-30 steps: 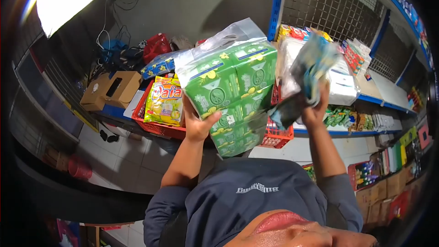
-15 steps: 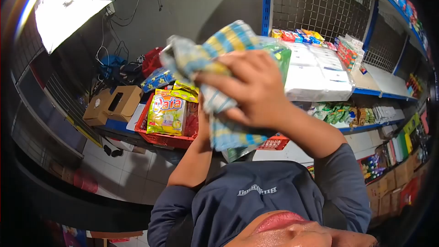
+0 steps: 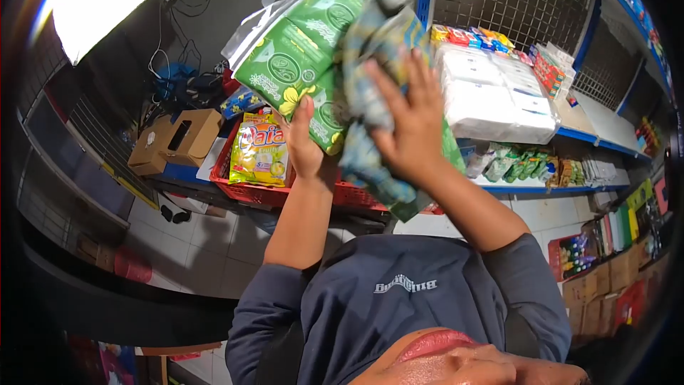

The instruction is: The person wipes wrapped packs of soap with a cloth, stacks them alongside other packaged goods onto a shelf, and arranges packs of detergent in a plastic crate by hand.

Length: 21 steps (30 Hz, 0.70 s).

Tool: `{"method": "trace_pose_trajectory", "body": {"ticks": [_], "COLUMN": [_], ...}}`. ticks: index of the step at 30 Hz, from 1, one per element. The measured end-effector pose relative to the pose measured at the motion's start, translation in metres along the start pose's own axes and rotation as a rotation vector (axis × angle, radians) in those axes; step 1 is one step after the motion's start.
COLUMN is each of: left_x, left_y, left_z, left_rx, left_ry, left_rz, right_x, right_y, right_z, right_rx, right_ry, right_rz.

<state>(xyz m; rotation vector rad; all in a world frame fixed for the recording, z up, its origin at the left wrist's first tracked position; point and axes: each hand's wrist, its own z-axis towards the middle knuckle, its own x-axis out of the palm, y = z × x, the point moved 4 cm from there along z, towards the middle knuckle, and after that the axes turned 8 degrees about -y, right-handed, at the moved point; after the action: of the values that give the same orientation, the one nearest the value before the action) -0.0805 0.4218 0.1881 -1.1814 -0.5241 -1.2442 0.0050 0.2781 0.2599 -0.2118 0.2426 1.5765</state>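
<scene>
A large green plastic-wrapped pack [image 3: 288, 57] with yellow flowers is held up in front of me, tilted, its clear handle end at the upper left. My left hand [image 3: 306, 144] grips its lower left edge, the thumb on the printed face. A blue, yellow and grey checked cloth [image 3: 377, 64] lies bunched against the pack's right part. Over the cloth, my right hand [image 3: 410, 117] presses with its fingers spread. The cloth and my right hand hide much of the pack's right side.
Behind the pack, a red basket [image 3: 260, 192] holds a yellow detergent bag [image 3: 258, 153]. Cardboard boxes [image 3: 192, 144] stand at the left. White wrapped packs [image 3: 495, 96] lie on a blue-edged shelf [image 3: 595, 139] at the right, with small boxes behind them.
The pack has been raised and tilted from its position a second ago. The cloth, first right of the pack, swept left across its front and is now back on its right part.
</scene>
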Motion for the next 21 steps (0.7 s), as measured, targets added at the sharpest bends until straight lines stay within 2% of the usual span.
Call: {"method": "trace_pose_trajectory", "body": {"ticks": [2, 5, 6, 7, 8, 10, 12, 14, 17, 18, 20, 21], "left_x": [-0.024, -0.021, 0.024, 0.010, 0.041, 0.038, 0.024, 0.016, 0.010, 0.008, 0.011, 0.013], "left_y": [0.009, 0.013, -0.012, -0.016, -0.033, -0.045, -0.047, -0.049, -0.047, -0.045, -0.039, -0.036], "left_z": [0.012, 0.010, -0.005, -0.009, -0.014, -0.015, -0.007, -0.002, 0.002, 0.002, -0.002, -0.005], "left_rx": [-0.041, -0.132, -0.533, -0.345, -0.098, 0.123, 0.138, 0.152, 0.136, 0.105, 0.094, 0.091], "left_ry": [0.131, 0.177, 0.249, -0.083, -0.062, -0.258, -0.287, -0.263, -0.261, -0.275, -0.298, -0.306], "left_rz": [-0.018, 0.335, -0.220, -0.071, 0.004, 0.134, 0.090, -0.049, -0.069, -0.082, -0.073, -0.066], "right_x": [0.006, 0.021, 0.018, 0.015, 0.013, 0.011, 0.007, 0.004, 0.011, 0.021, 0.022, 0.018], "right_y": [0.032, 0.043, 0.035, 0.023, 0.011, -0.017, -0.045, -0.068, -0.098, -0.099, -0.097, -0.103], "right_z": [-0.023, -0.068, -0.071, -0.072, -0.074, -0.077, -0.075, -0.077, -0.094, -0.104, -0.108, -0.107], "right_rx": [-0.121, -0.349, -0.347, -0.300, -0.255, -0.175, -0.093, 0.178, 0.422, 0.717, 0.806, 0.806], "right_ry": [0.199, 0.233, 0.233, 0.259, 0.288, 0.175, 0.075, 0.080, -0.050, -0.124, -0.306, -0.310], "right_rz": [0.088, 0.058, 0.059, 0.096, 0.136, 0.126, 0.053, 0.036, 0.299, 0.740, 0.858, 0.859]}}
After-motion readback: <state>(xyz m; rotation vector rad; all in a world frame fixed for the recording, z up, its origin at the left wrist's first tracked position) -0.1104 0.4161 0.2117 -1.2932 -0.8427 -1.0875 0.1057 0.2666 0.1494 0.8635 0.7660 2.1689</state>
